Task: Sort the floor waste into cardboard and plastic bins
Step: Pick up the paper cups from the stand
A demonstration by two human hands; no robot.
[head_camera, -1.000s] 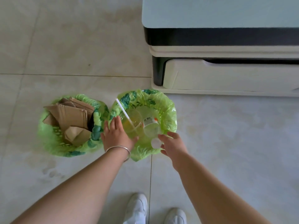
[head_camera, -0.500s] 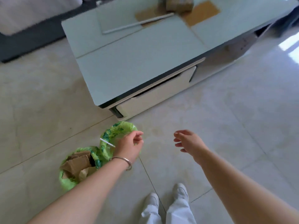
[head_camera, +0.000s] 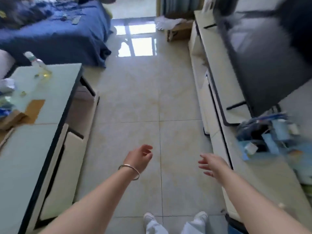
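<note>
Both green-lined bins are out of view. My left hand [head_camera: 140, 157], with a metal bangle on the wrist, hangs over bare floor tiles with its fingers loosely curled and nothing in it. My right hand [head_camera: 211, 164] is held out to the right of it, fingers spread, also holding nothing. No waste lies on the stretch of floor between the furniture. A plastic bottle [head_camera: 36, 62] stands on the coffee table [head_camera: 30, 149] at the left, and flat brown cardboard [head_camera: 32, 109] lies on that same tabletop.
A low white TV cabinet [head_camera: 217, 92] runs along the right with a dark TV screen [head_camera: 263, 56] and a pile of blue items [head_camera: 268, 137]. A blue-covered sofa [head_camera: 55, 34] stands at the back left. A cardboard box [head_camera: 179, 33] sits at the far end of the floor.
My view has swung away from the two bins to the floor corridor between table and TV cabinet. Both hands left the plastic bin and are now empty over the tiles.
</note>
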